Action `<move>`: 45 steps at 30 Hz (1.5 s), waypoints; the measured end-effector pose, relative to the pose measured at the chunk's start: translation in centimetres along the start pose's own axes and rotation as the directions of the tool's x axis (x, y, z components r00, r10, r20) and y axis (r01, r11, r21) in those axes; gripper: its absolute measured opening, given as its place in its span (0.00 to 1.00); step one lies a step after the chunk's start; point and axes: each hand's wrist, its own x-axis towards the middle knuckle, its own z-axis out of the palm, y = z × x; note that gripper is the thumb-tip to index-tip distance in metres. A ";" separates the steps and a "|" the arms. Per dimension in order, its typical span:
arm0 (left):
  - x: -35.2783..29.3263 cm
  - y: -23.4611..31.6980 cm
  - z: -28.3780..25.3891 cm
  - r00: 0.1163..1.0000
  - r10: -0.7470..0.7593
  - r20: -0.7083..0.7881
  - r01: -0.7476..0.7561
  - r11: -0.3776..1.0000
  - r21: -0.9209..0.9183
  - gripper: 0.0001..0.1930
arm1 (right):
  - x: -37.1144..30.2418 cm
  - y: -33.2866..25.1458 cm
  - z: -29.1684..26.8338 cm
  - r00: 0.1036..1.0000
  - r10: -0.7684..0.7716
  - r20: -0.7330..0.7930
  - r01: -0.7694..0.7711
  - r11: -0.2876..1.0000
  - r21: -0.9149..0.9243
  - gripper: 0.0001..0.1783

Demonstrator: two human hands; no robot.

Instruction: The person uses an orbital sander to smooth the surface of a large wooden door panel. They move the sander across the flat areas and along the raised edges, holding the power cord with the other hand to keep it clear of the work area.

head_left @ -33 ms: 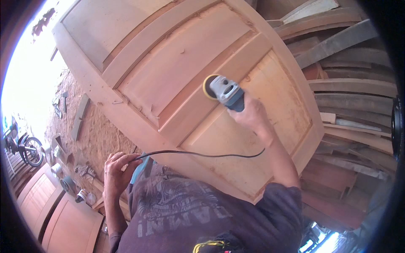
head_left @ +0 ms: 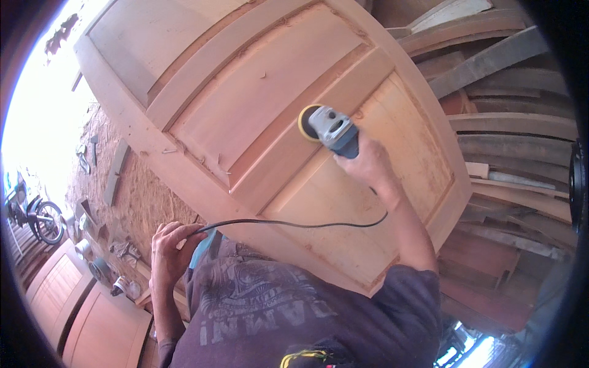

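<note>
Sander (head_left: 334, 132) sat over the crossbar (head_left: 274, 172) of a wooden door (head_left: 270, 101), its rear wrapped in the right grip (head_left: 368, 162), seemingly for steering; the left grip (head_left: 172, 246) pinched the cord (head_left: 300, 225) aside, probably to spare it from the disc (head_left: 307, 124). The long axis ran slantwise, disc end pointing up-left, away from the person.

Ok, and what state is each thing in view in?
Left hand: grip shut on the cable.
Right hand: grip shut on the grinder.
Grinder: held at the door; running or not, can't tell.
Cable: curved, not taut.
Door: unpainted, shavings on top.
Motorbike: standing upright.
</note>
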 end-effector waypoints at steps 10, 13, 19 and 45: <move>4.8 1.7 1.0 0.993 0.050 0.105 -0.057 0.996 0.068 0.10 | 6.7 7.6 -5.5 0.987 0.087 -0.132 -0.072 0.991 0.110 0.35; 6.1 2.9 1.3 0.991 0.051 0.121 -0.062 0.994 0.086 0.10 | 9.5 9.9 -7.0 0.986 0.120 -0.114 -0.109 0.989 0.098 0.37; 7.4 3.8 2.2 0.988 0.043 0.149 -0.056 0.995 0.083 0.10 | 15.5 15.6 -9.7 0.975 0.054 -0.215 -0.014 0.983 0.183 0.36; -9.0 -5.3 -2.5 0.958 -0.131 -0.256 0.136 0.991 0.003 0.10 | -12.0 -8.8 10.6 0.948 -0.262 0.182 0.215 0.945 0.245 0.35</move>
